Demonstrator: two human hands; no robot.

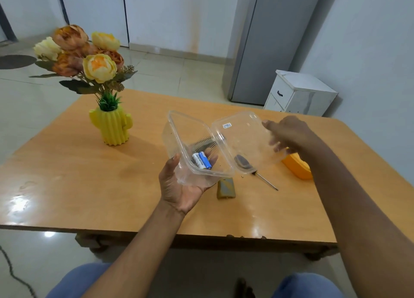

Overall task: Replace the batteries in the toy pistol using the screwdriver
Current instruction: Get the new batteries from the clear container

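My left hand [179, 185] grips a clear plastic hinged box [179, 136] from below, above the table. Two blue-and-white batteries [201, 161] lie inside it. My right hand [289, 134] holds the box's lid [242, 138] swung open to the right. A screwdriver [265, 181] lies on the table under the lid, its dark handle seen through the plastic. The orange toy pistol [298, 168] sits at the right, mostly hidden behind my right arm. A small grey-gold cover piece [225, 189] lies on the table just below the box.
A yellow cactus vase [112, 127] with flowers stands at the table's back left. The wooden table [89, 185] has a front edge near my knees. A white drawer cabinet [300, 94] and a grey fridge [264, 42] stand beyond the table.
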